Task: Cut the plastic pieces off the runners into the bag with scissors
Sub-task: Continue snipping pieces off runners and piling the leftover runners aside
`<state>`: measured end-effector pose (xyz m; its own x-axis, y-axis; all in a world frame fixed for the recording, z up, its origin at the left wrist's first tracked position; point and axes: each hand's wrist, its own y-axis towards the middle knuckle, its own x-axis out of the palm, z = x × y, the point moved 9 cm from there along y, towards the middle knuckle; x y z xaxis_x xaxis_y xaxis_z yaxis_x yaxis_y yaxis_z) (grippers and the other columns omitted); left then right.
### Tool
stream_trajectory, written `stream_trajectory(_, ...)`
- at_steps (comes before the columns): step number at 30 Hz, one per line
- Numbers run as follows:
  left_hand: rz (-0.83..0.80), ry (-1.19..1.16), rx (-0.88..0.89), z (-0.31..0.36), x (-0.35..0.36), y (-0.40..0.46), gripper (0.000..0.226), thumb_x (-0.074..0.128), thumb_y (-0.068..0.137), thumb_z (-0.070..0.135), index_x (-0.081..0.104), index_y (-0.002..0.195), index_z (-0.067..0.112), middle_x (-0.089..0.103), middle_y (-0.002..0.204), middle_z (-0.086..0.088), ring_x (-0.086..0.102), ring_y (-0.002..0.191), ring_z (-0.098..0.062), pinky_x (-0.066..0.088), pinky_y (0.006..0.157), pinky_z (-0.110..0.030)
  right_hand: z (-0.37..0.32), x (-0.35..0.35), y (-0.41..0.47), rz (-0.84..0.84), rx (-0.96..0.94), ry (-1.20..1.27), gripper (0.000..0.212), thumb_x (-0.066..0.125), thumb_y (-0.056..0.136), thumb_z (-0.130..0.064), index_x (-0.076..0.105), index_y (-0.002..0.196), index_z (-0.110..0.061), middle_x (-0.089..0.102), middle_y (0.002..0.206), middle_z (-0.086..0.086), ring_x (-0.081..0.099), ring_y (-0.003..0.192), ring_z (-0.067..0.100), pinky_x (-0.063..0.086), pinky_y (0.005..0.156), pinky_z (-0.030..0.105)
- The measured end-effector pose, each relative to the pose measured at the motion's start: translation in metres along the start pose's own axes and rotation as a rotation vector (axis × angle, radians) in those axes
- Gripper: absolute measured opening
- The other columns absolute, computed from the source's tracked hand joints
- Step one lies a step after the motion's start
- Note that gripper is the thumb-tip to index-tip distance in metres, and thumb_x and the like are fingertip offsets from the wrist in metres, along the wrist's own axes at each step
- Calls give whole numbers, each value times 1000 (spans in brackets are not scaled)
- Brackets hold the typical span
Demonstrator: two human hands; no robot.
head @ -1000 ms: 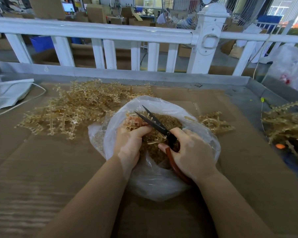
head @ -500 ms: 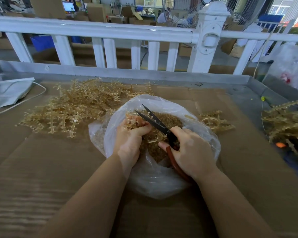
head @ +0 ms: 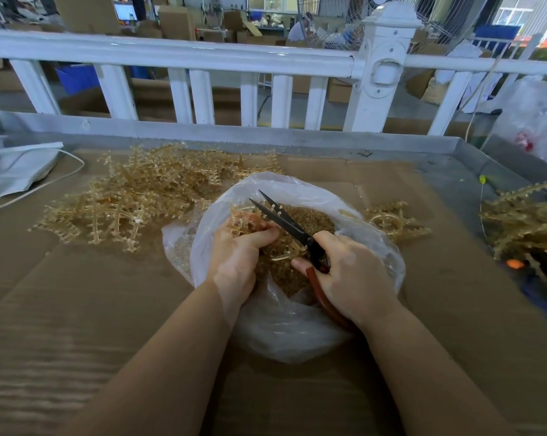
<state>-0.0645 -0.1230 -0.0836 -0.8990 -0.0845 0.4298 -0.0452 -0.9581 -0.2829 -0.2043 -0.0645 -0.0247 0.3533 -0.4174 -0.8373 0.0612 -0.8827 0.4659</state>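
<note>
Item: trimming station, one moment, head view.

Step in hand, as judged: mid-cut. The left hand (head: 234, 262) gripped a runner (head: 250, 223) in curled fingers over the mouth of the bag (head: 297, 325). The right hand (head: 351, 275) was curled round the red handles of the scissors (head: 284, 223), whose dark blades stood parted in a narrow V pointing toward 11 o'clock, with small pieces between them.

Next move, as judged: close the blades on the stub joining piece to runner, keeping the cut above the bag opening so the piece drops in; then turn the runner to present the next branch. The left fingertips lay close to the blades, so care was called for there.

Materials and shapes:
- Bag: thin, clear, crinkled plastic film, rounded and slumped at the middle of the table; inside it lay a heap of loose pieces (head: 310, 215), small, amber, granular.
- Runners: translucent amber plastic, stiff, branched like fern fronds with short side stubs.
- Pile of runners (head: 133, 196), at 10 o'clock from the bag, tangled.
- A few runners (head: 391, 221), at 2 o'clock, just beside the bag.
- Further heap (head: 524, 221), at 3 o'clock, well apart.
- Work surface: brown corrugated cardboard (head: 77, 309), ribbed, matt.
- White railing (head: 203, 58), at 12 o'clock, smooth, painted.
</note>
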Motion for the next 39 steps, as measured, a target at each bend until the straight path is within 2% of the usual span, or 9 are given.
stream_trajectory(9, -3, 29, -2, 2, 1, -2, 37, 66, 72, -8, 64, 108, -5, 70, 99, -23, 69, 90, -35, 56, 79, -44, 1, 2, 1, -32, -7, 16, 37, 53, 86, -56, 59, 95, -21, 60, 75, -3, 56, 68, 15, 46, 62, 26)
stream_trajectory(12, -12, 18, -6, 4, 1, -3, 38, 63, 72, -10, 63, 110, -6, 69, 100, -25, 69, 89, -36, 56, 78, -45, 1, 1, 0, -33, -11, 23, 37, 53, 85, -56, 59, 95, -21, 59, 75, -3, 56, 68, 15, 46, 62, 26)
stream_trajectory(18, -56, -66, -48, 3, 3, -4, 50, 59, 77, -1, 52, 127, -2, 67, 106, -23, 70, 83, -29, 55, 56, -29, -1, -1, -1, -28, -14, 23, 35, 53, 85, -55, 57, 89, -21, 50, 70, -8, 51, 64, 13, 37, 59, 22)
stream_trajectory(22, -34, -142, -44, 5, 2, -2, 47, 67, 80, 4, 54, 126, 0, 73, 88, -12, 72, 70, -18, 54, 50, -25, -1, -3, -1, -23, -12, 25, 36, 52, 85, -56, 57, 91, -21, 51, 71, -9, 52, 65, 12, 38, 59, 22)
stream_trajectory(27, -52, -105, -71, 5, 3, 1, 58, 73, 67, 7, 59, 123, -1, 71, 100, -16, 72, 81, -21, 58, 59, -30, -1, -3, -1, -34, -8, 27, 40, 49, 85, -58, 58, 94, -21, 58, 75, -4, 56, 69, 15, 41, 61, 24)
stream_trajectory(30, -68, -108, -70, 6, 4, 1, 57, 72, 69, 5, 58, 124, -2, 70, 101, -17, 71, 78, -21, 58, 59, -30, 0, -4, -1, -25, -8, 19, 43, 47, 84, -60, 59, 95, -20, 59, 75, -3, 56, 69, 16, 42, 61, 25)
stream_trajectory(34, -116, -146, -36, 10, 7, -3, 73, 72, 57, 6, 54, 128, -3, 68, 105, -18, 69, 78, -21, 56, 58, -28, -1, -5, -2, -12, -9, 20, 45, 45, 83, -61, 60, 94, -20, 58, 74, -4, 56, 67, 15, 40, 59, 23)
stream_trajectory(37, -143, -164, -23, 11, 8, -5, 66, 71, 57, 7, 57, 121, -2, 71, 85, -11, 69, 65, -16, 53, 53, -24, -1, -5, -2, -9, -5, 25, 44, 45, 83, -61, 59, 94, -21, 58, 74, -5, 56, 68, 15, 40, 59, 24)
stream_trajectory(39, -154, -156, -13, 12, 9, -7, 64, 71, 60, 7, 58, 121, -4, 69, 80, -11, 68, 62, -17, 53, 52, -24, -1, -5, -2, -6, -6, 36, 44, 43, 83, -61, 59, 93, -21, 56, 73, -6, 55, 67, 15, 40, 59, 24)
